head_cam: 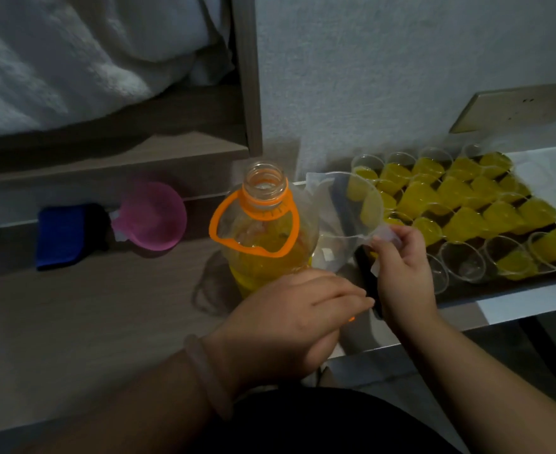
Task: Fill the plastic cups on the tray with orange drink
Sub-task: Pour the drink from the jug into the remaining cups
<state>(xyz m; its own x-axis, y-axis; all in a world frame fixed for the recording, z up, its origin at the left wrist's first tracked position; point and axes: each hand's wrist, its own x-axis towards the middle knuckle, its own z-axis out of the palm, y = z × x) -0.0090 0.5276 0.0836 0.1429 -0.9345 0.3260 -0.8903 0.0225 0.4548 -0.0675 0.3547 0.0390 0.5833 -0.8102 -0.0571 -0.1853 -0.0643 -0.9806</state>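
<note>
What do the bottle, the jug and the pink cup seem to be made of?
The bottle: clear glossy plastic, it seems; the drink shows through.
The jug: thin clear plastic; the cups show through its wall.
The pink cup: probably matt plastic or silicone; opaque, with a fluted wall.

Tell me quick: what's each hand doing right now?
Left hand: fingers straight beside the bottle; a grip cannot be told.
Right hand: pinching the clear jug by its handle.

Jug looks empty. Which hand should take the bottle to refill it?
Left, probably. The left hand is right at the base of the bottle, while the right hand already grips the handle of the jug.
</note>
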